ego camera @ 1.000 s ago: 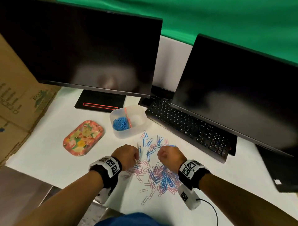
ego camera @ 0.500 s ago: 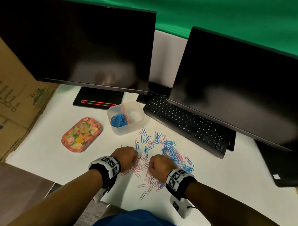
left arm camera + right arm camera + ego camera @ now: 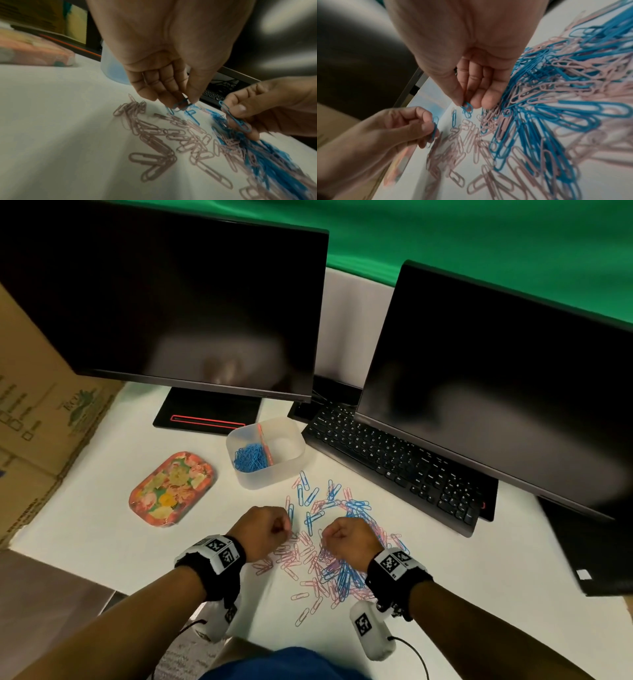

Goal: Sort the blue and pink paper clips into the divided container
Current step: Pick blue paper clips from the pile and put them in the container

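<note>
White covers the bench (image 3: 85, 525), with a green cloth (image 3: 479, 244) behind. From left to right: a cardboard box (image 3: 30, 419), a flowered tray (image 3: 173, 487), the first monitor (image 3: 164, 302), the divided container (image 3: 265, 451), a keyboard (image 3: 394, 463) and the second monitor (image 3: 496, 405). That makes two monitors, one keyboard, one tray, one container with two compartments. The left compartment holds a heap of blue clips (image 3: 250, 457); the right one looks empty, as far as I can see. The mixed pile of clips (image 3: 329, 546) lies on the bench in front of the container, too many to count (pink ones mostly to the left, blue ones thicker to the right).

The left hand (image 3: 262, 529) has its fingers (image 3: 173, 93) curled, pinching a blue clip (image 3: 181, 104) just above the pile. The right hand (image 3: 346, 539) also pinches a blue clip (image 3: 467, 108) between thumb and fingers (image 3: 488, 100).

I judge the risk is that clips hook into each other, so a lifted blue one may drag a pink one into the blue compartment. A loose pinch on such thin wire could also drop a clip on the way.
</note>
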`<state>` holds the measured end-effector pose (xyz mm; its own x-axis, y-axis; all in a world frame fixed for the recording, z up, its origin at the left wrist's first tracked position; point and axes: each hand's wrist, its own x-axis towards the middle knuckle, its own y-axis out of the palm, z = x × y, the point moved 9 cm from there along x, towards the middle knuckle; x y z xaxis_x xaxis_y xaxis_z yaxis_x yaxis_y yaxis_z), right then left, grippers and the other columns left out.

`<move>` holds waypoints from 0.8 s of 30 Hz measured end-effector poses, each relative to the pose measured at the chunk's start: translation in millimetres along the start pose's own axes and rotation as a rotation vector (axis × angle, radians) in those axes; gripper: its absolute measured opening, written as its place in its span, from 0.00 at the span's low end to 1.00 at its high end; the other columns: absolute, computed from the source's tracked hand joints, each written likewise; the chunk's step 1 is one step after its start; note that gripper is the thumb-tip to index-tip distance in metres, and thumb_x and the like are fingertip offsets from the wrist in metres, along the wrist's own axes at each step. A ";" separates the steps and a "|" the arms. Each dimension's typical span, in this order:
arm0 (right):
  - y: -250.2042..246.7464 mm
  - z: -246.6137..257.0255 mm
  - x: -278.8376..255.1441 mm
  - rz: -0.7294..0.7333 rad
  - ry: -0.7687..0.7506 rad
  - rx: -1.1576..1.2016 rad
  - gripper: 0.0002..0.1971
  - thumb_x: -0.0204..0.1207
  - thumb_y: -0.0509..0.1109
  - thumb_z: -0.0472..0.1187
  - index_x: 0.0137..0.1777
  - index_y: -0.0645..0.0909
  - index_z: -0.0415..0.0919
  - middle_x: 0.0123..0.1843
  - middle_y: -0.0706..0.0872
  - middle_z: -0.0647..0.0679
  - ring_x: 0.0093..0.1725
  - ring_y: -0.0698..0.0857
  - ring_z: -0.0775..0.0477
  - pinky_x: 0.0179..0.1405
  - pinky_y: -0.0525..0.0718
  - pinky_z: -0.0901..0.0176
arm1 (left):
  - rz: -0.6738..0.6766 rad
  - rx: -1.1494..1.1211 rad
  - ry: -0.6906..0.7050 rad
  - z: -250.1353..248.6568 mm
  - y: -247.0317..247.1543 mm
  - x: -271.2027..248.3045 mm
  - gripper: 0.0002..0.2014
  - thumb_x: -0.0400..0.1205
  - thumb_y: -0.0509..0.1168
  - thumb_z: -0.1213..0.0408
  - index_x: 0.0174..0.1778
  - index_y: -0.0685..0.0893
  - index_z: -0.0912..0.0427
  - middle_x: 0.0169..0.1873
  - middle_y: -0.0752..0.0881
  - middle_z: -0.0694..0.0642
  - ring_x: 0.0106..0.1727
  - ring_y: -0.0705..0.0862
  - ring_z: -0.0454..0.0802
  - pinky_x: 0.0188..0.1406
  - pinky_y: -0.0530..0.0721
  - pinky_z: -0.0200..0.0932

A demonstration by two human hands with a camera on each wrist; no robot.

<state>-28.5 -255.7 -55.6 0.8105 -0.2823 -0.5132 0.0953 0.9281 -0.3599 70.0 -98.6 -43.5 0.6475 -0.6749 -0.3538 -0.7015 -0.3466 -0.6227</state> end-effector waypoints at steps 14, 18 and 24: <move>9.9 21.7 30.2 -0.074 0.082 -0.202 0.07 0.75 0.69 0.45 0.44 0.81 0.42 0.39 0.82 0.51 0.40 0.81 0.49 0.37 0.76 0.61 | -0.186 -0.632 -0.443 33.6 -4.9 16.7 0.06 0.79 0.64 0.67 0.37 0.83 0.60 0.34 0.82 0.55 0.31 0.78 0.52 0.34 0.73 0.41; 21.5 30.3 32.5 -0.080 0.013 -0.587 0.14 0.75 0.69 0.51 0.51 0.82 0.41 0.48 0.87 0.45 0.49 0.86 0.42 0.49 0.86 0.53 | -0.210 -0.017 -0.339 15.0 -9.2 22.6 0.07 0.76 0.70 0.55 0.40 0.84 0.54 0.41 0.88 0.52 0.45 0.85 0.52 0.42 0.79 0.40; 24.9 32.7 34.4 -0.099 -0.063 -0.719 0.08 0.79 0.62 0.42 0.48 0.81 0.39 0.50 0.86 0.41 0.49 0.86 0.38 0.46 0.85 0.54 | -0.153 0.319 -0.334 10.4 -3.0 33.0 0.10 0.80 0.64 0.58 0.52 0.84 0.57 0.52 0.87 0.56 0.53 0.86 0.58 0.50 0.83 0.48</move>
<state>20.6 -234.4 -56.7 0.8517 -0.3220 -0.4135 -0.2155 0.5039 -0.8364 96.6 -113.0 -60.6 0.8328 -0.3675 -0.4139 -0.4985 -0.1730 -0.8495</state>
